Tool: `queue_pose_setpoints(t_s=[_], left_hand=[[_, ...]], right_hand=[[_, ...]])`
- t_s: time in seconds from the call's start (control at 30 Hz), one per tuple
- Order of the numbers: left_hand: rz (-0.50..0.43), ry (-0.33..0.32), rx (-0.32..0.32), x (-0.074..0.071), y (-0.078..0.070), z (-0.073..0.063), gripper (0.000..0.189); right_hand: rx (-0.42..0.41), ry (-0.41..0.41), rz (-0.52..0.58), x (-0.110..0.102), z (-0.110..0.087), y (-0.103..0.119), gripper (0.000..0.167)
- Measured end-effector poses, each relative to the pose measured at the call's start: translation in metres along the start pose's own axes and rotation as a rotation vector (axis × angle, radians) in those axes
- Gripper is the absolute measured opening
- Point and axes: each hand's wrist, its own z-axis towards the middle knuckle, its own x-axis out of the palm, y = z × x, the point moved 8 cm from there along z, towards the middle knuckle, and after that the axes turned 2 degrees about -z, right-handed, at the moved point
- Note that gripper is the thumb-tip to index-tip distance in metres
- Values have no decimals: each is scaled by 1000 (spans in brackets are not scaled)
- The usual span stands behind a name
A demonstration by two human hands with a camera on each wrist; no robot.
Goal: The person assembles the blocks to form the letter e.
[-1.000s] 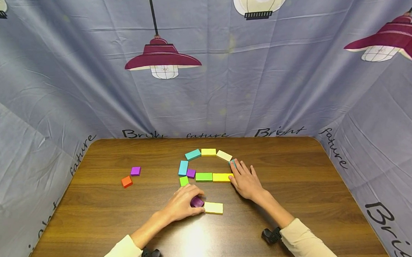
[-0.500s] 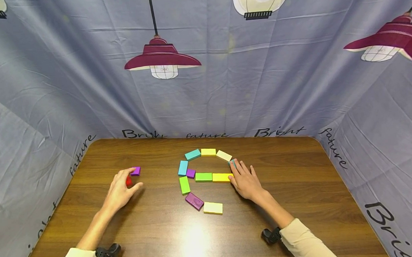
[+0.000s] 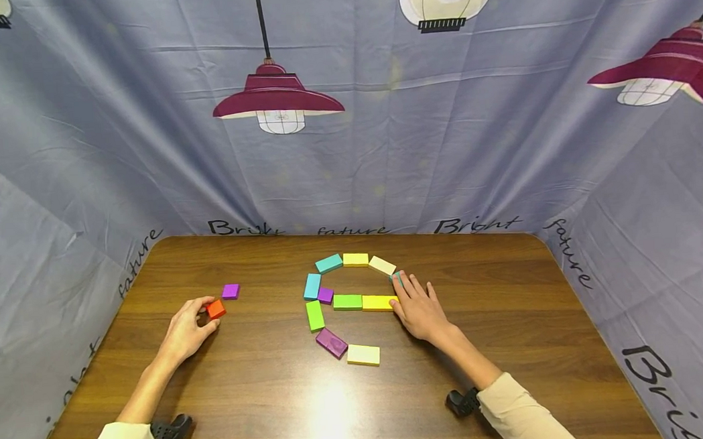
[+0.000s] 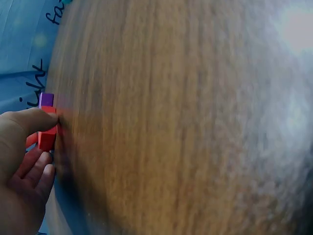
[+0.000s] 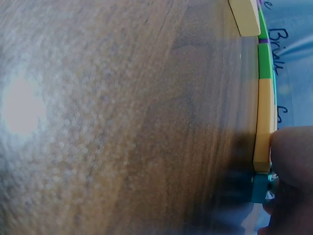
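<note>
At the left of the table my left hand (image 3: 183,332) has its thumb and fingertips on opposite sides of a small red block (image 3: 215,310), pinching it; the block rests at the tabletop. The left wrist view also shows the red block (image 4: 47,139) between the digits. A purple block (image 3: 231,292) lies just beyond it. My right hand (image 3: 420,309) lies flat with straight fingers, its thumb touching the end of a yellow block (image 3: 377,302). Its fingers partly cover a teal block (image 5: 260,188).
Colored blocks curve across the middle: light green (image 3: 315,316), dark purple (image 3: 331,343), pale yellow (image 3: 363,354), blue (image 3: 312,286), teal (image 3: 329,264), yellow (image 3: 356,260) and cream (image 3: 382,266). A green block (image 3: 347,302) and a small purple one (image 3: 326,295) lie inside. Curtains surround the wooden table (image 3: 481,258).
My left hand has let go of the dark purple block beside the pale yellow one and moved left to the red block. My right hand has stayed in place.
</note>
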Motion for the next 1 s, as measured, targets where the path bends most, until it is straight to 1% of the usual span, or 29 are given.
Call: queue_pose_setpoints(t_s=[0.1, 0.2, 0.3, 0.37, 0.43, 0.5, 0.6, 0.77, 0.87, 1.0], left_hand=[[-3, -7, -3, -2, 1, 0, 41], [-14, -42, 14, -5, -4, 1, 37], [-30, -64, 46, -5, -19, 5, 38], [-54, -65, 80, -2, -33, 8, 39], [-83, -57, 123, 3, -50, 11, 39], [-110, -48, 165, 12, -68, 14, 39], [-156, -18, 211, 27, -95, 18, 37], [-213, 63, 252, 57, -137, 18, 35], [-250, 108, 272, 75, -158, 17, 35], [-303, 168, 293, 101, -181, 14, 35]], right_hand=[[-1, 2, -3, -1, 0, 0, 61], [-8, 1, -7, -1, 1, 0, 62], [-10, -4, -8, -3, 1, 1, 61], [-11, -7, -9, -3, 1, 1, 61], [-11, -6, -11, -3, 1, 1, 61], [-10, -4, -15, -2, 1, 0, 61], [-6, 5, -15, -1, 0, -1, 62], [1, 16, -7, 0, 0, -2, 62], [4, 12, -5, 0, 0, -2, 62], [5, 4, -1, 1, -1, -3, 61]])
